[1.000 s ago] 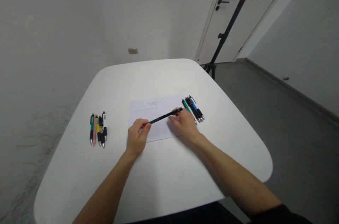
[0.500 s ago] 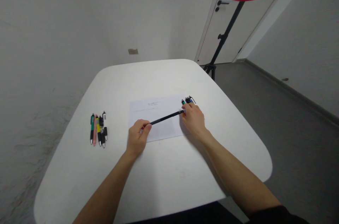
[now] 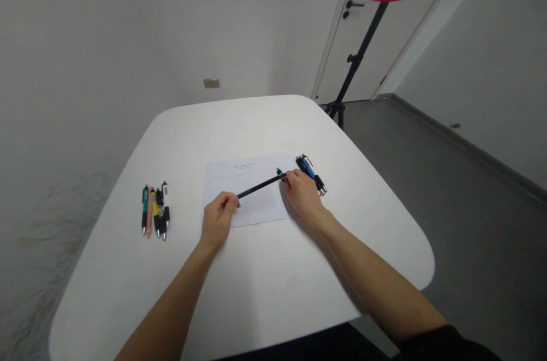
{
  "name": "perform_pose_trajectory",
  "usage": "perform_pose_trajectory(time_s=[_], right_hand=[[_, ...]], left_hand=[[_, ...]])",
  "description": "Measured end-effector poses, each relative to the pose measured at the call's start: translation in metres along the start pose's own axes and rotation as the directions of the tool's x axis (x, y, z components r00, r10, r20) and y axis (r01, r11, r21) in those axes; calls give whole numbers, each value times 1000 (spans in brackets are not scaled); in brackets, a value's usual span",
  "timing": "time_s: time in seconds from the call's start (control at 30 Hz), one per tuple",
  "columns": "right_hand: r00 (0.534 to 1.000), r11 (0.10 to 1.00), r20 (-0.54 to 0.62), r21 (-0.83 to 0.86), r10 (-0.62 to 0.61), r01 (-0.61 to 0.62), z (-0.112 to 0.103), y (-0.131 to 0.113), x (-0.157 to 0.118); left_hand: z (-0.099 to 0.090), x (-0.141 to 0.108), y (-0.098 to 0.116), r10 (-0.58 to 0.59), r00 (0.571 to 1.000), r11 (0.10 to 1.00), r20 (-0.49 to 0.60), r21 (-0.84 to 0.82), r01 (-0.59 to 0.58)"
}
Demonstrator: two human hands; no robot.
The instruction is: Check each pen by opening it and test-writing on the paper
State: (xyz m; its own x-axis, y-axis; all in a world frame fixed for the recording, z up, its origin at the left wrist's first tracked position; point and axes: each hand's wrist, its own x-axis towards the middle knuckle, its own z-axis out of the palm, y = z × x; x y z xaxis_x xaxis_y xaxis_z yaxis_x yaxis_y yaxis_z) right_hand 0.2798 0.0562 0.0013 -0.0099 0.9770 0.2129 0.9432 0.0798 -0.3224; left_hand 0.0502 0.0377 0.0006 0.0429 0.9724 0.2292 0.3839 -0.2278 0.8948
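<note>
In the head view, you are pinching the left end of a long black stick (image 3: 261, 186) between the thumb and fingers of your left hand (image 3: 219, 216), holding it on a slant above the printed sheet of paper (image 3: 256, 207). Your right hand (image 3: 302, 196) is curling over the stick's other end, where a green pen (image 3: 281, 174) is poking out past the fingertips; those fingers are hiding the contact, so I cannot tell what they are clamping.

Compared with half a second ago, your right hand is sitting a little further left, and the green pen, which was lying in the row with the others, is now showing over the paper's right part. Black pens (image 3: 301, 165) and a blue pen (image 3: 308, 168) are lying just beyond that hand, now uncovered again. Your left hand is keeping the same pinch.

On the left side of the white table (image 3: 256, 281), a green-and-black pen (image 3: 145, 201), a pink pen (image 3: 149, 210), a yellow-and-black pen (image 3: 154, 204), a black pen (image 3: 162, 221) and a white-and-black pen (image 3: 165, 197) are lying side by side, keeping their earlier arrangement.
</note>
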Motion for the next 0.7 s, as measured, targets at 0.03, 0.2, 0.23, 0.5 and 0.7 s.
perform_pose_trajectory(time_s=[0.03,0.2,0.23,0.5,0.7], right_hand=[[1000,1000,-5,3,3,-3,0,1,1],[998,999,-38,0,47,-47,2,9,7],[998,999,-42,-1,50,-50,3,11,8],[993,996,-87,12,85,-84,-2,15,9],[973,985,-153,8,173,-174,-13,24,11]], left_hand=[[0,1,0,-18,1000,1000,5,-11,18],[-2,0,3,-75,996,997,40,-7,75],[-3,-1,4,-82,995,997,49,-8,82],[-4,-1,-1,-139,988,986,66,-86,144],[-4,-1,-7,-176,983,970,46,-163,181]])
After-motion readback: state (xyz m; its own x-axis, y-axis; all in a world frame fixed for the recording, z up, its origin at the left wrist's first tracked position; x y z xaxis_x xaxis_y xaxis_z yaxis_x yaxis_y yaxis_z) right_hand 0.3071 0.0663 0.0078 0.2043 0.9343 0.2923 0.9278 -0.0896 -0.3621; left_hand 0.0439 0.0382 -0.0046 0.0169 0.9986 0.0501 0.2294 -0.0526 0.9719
